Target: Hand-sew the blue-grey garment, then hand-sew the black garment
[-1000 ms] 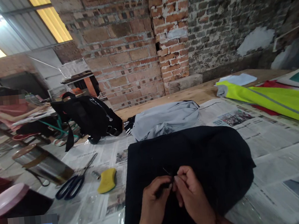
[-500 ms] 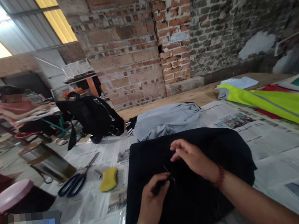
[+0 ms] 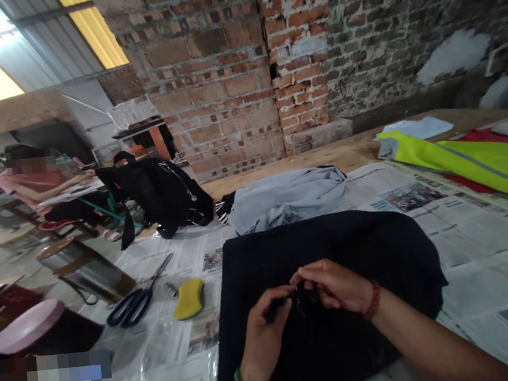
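Note:
Dark cloth (image 3: 349,241), folded in a wide flat heap, lies in front of me. My left hand (image 3: 267,327), with a green bead bracelet at its wrist, pinches a raised bit of this cloth between thumb and fingers. Touching the left fingertips, my right hand (image 3: 335,284) has its thumb and forefinger closed where a thin sewing needle sticks up from the cloth; the fingers mostly hide it. A fine pale thread (image 3: 300,309) hangs just below the fingertips. The right wrist wears a reddish bead bracelet.
Left of the cloth lie a yellow sponge (image 3: 189,298), dark-handled scissors (image 3: 133,307), a metal flask (image 3: 86,269) and a pink-lidded container (image 3: 28,326). Behind are a grey garment (image 3: 286,196) and a black bag (image 3: 159,193). A neon-yellow vest (image 3: 462,161) lies right; a person (image 3: 33,182) sits far left.
My right hand has come down and left from above the cloth, and its fingers have closed at the left fingertips. My left hand keeps its pinch. The view has shifted slightly.

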The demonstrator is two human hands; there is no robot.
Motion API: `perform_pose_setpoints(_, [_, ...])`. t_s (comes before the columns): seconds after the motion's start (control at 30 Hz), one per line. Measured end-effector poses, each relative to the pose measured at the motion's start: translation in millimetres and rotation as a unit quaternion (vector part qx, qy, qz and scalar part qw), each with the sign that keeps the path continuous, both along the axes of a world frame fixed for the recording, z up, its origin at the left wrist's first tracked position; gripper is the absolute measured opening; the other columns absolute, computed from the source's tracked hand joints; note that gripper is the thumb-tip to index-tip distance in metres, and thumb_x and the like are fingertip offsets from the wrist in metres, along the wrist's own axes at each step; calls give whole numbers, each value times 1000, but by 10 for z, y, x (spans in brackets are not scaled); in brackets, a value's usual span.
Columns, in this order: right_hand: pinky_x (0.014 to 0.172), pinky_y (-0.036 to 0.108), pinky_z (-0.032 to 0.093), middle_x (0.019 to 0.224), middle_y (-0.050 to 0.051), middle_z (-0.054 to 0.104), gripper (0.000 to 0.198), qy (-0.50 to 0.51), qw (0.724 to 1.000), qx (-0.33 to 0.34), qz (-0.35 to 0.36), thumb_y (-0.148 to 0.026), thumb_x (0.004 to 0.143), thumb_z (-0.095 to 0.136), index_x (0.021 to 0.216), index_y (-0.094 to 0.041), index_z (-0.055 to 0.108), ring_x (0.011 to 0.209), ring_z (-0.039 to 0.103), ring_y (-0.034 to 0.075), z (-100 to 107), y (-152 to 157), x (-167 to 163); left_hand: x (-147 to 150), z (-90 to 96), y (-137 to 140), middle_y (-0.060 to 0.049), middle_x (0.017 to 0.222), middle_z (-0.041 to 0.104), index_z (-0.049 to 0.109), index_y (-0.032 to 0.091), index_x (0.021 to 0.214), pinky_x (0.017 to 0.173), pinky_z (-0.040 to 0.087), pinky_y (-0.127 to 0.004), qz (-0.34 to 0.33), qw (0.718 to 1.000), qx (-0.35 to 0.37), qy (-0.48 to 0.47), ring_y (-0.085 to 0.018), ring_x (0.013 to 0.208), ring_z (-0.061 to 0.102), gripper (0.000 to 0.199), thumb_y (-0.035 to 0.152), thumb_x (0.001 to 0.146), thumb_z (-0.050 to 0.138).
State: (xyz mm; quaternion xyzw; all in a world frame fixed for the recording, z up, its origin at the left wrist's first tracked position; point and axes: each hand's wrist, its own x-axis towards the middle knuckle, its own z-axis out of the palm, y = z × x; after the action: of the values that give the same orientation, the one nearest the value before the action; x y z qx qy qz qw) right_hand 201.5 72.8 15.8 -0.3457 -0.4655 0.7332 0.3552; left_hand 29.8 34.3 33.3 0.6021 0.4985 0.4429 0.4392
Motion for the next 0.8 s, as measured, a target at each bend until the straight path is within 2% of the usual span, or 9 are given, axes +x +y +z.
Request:
perform_pose_setpoints(0.07, [26, 12, 15, 66, -2, 56, 31, -3, 1000, 3, 10, -40, 72, 59, 86, -13, 65, 27, 31, -4, 16, -11, -3, -4, -1, -2, -5, 89, 69, 67, 20, 76, 84, 44, -33, -4, 1000, 6, 0, -21, 88, 60, 9, 24, 72, 60])
perform_pose_setpoints(0.2, [27, 12, 17, 68, -2, 59, 24, -6, 1000, 9, -20, -30, 65, 66, 82, -13, 67, 30, 30, -4, 19, -32, -18, -9, -8, 1, -4, 88, 68, 67, 20, 76, 83, 44, -31, 6, 1000, 6, 14, -21, 87, 60, 9, 24, 72, 60])
perform_pose_setpoints(0.3, [27, 12, 16, 68, -1, 59, 22, -11, 1000, 10, -22, -30, 66, 65, 80, -13, 67, 30, 29, -4, 17, -35, -29, -6, -2, 3, -3, 86, 68, 68, 20, 80, 81, 44, -29, -1, 1000, -16, 23, -20, 85, 60, 12, 25, 72, 60])
perform_pose_setpoints(0.4, [27, 12, 15, 60, -4, 55, 22, -26, 999, 4, -31, -31, 65, 65, 77, -12, 65, 30, 28, -3, 19, -38, -45, -2, 6, 1, -2, 79, 68, 68, 20, 77, 76, 44, -27, 5, 999, -39, 29, -19, 79, 60, 13, 29, 69, 62])
perform_pose_setpoints(0.6, [28, 12, 21, 55, -8, 47, 20, -26, 998, 18, -60, -32, 65, 65, 71, -13, 59, 31, 32, -1, 1, -58, -103, 2, -31, 5, 2, 63, 62, 66, 18, 73, 53, 42, -20, 35, 994, -102, -24, -13, 57, 54, 19, 33, 61, 69])
perform_pose_setpoints(0.7, [28, 13, 21, 56, -7, 49, 22, -30, 998, 15, -55, -34, 68, 61, 74, -13, 59, 29, 36, 0, -10, -59, -120, 8, -49, 3, 2, 60, 62, 66, 18, 73, 52, 42, -20, 33, 993, -105, -49, -12, 54, 54, 19, 32, 61, 70])
perform_pose_setpoints(0.8, [26, 13, 22, 65, -3, 54, 27, -35, 999, 0, -39, -37, 71, 58, 77, -11, 60, 28, 38, -1, -15, -50, -116, 11, -48, -5, 2, 63, 64, 67, 19, 74, 55, 43, -21, 22, 994, -102, -45, -13, 58, 56, 17, 31, 63, 68])
